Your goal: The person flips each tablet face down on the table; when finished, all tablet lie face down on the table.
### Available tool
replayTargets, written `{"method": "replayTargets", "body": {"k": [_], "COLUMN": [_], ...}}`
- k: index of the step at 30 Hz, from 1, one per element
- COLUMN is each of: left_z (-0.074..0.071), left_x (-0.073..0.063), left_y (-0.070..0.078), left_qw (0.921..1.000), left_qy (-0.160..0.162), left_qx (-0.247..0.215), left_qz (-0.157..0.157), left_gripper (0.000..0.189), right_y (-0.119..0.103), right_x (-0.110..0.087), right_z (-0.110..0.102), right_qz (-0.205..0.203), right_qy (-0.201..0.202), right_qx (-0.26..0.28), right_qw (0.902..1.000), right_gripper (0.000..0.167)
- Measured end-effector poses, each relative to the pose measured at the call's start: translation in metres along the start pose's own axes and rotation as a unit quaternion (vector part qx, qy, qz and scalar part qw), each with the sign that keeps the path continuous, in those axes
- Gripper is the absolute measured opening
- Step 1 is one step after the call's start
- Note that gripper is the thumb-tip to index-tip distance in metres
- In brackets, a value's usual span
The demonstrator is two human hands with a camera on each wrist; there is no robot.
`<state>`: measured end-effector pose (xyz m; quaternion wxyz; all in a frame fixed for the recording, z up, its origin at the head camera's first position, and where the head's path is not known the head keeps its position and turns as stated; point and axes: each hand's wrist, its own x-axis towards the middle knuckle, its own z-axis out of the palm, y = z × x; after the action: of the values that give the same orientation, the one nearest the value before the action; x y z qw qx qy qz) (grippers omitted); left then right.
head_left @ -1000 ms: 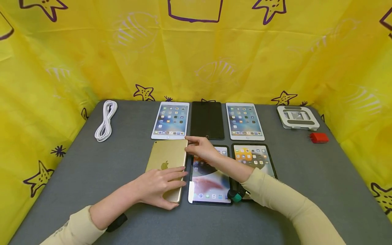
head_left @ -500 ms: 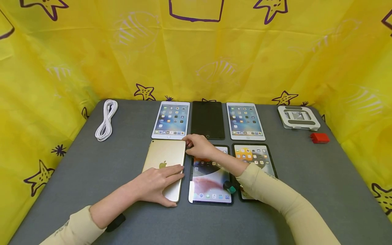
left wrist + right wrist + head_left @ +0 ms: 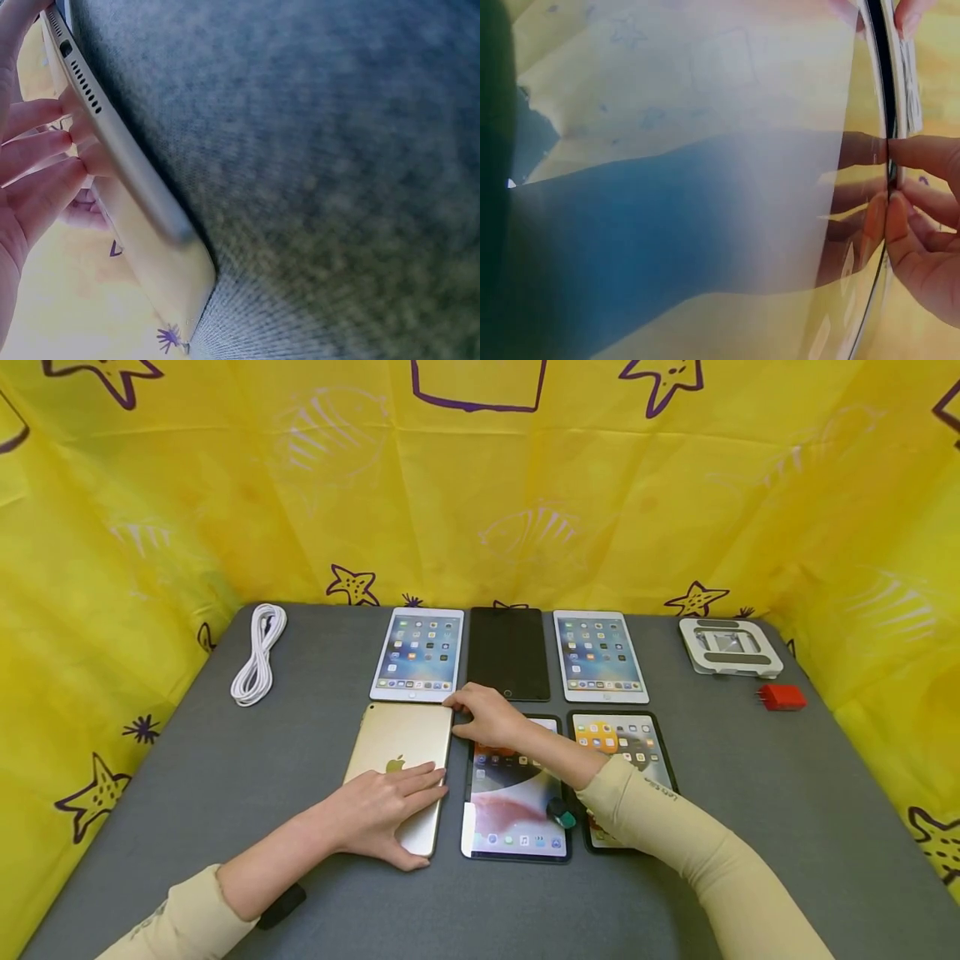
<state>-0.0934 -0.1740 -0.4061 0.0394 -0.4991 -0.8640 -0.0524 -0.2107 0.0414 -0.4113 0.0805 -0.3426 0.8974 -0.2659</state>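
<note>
A gold tablet (image 3: 408, 735) lies face down, its apple logo facing up, in the near row's left spot. My left hand (image 3: 386, 810) rests across its back, fingers spread toward the right edge and thumb at the near edge. The left wrist view shows fingertips touching the shiny back of the gold tablet (image 3: 150, 240). At the far right corner, my right hand (image 3: 487, 718) holds the tablet between curled fingers and thumb. That hand and its forearm cross above a tablet with a lit screen (image 3: 510, 810), whose glossy surface appears to reflect them in the right wrist view.
Behind lie a white tablet (image 3: 420, 647), a dark-screened tablet (image 3: 508, 652) and another white tablet (image 3: 600, 652). A black-edged tablet (image 3: 622, 739) is partly under the right sleeve. A coiled white cable (image 3: 258, 656), a folded stand (image 3: 731, 647) and a red charger (image 3: 782, 697) sit toward the sides.
The gold tablet has slid slightly left, opening a wider gap beside the lit tablet. Both hands have moved left with it, and the right fingers have curled in more at its corner.
</note>
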Motion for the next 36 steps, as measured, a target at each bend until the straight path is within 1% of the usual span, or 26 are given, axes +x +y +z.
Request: {"method": "replayTargets", "body": {"k": [8, 14, 18, 29, 32, 36], "left_z": [0.000, 0.001, 0.002, 0.003, 0.003, 0.004], "left_x": [0.000, 0.000, 0.000, 0.001, 0.002, 0.004], "left_y": [0.000, 0.000, 0.000, 0.001, 0.002, 0.003], "left_qw": [0.9998, 0.9998, 0.9997, 0.9998, 0.9997, 0.9994], "left_qy": [-0.008, -0.019, -0.017, -0.010, -0.014, -0.021], "left_qx": [0.013, -0.007, -0.016, -0.013, -0.018, -0.026], "left_qz": [0.008, 0.000, 0.001, 0.007, 0.002, -0.008], "left_gripper": [0.084, 0.075, 0.073, 0.072, 0.072, 0.072], "right_y": [0.001, 0.002, 0.003, 0.001, 0.001, 0.003], "right_x": [0.000, 0.000, -0.001, -0.007, -0.007, -0.011], "right_z": [0.000, 0.001, 0.001, 0.000, 0.000, -0.002], "right_qz": [-0.020, -0.029, -0.034, -0.026, -0.024, -0.017], "right_qy": [-0.007, -0.009, -0.008, -0.015, -0.012, 0.002], "right_qx": [-0.014, -0.009, -0.012, 0.004, 0.009, 0.036], "right_qw": [0.9997, 0.9995, 0.9993, 0.9996, 0.9996, 0.9992], "right_gripper": [0.038, 0.037, 0.038, 0.040, 0.039, 0.038]}}
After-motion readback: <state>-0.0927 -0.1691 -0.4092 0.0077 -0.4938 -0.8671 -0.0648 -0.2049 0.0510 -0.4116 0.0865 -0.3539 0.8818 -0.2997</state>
